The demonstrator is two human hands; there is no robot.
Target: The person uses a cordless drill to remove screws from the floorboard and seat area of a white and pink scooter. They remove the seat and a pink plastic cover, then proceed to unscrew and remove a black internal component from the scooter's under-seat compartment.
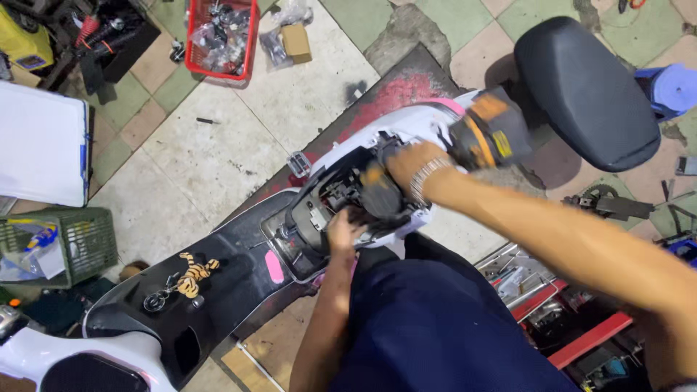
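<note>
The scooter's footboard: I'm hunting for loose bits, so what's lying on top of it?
On the black footboard lie a small tiger toy, a key ring and a pink tag. Its rear end is hidden under the left hand.

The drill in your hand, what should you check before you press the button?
1. Right hand grips the cordless drill: ok.
2. Drill tip seated on a fastener: cannot tell, it is hidden inside the scooter body.
3. Left hand clear of the tip: cannot tell, it reaches into the same opening.
4. Seat swung out of the way: ok.
5. Tiger keychain and keys away from the work: ok, they lie on the footboard.
</note>
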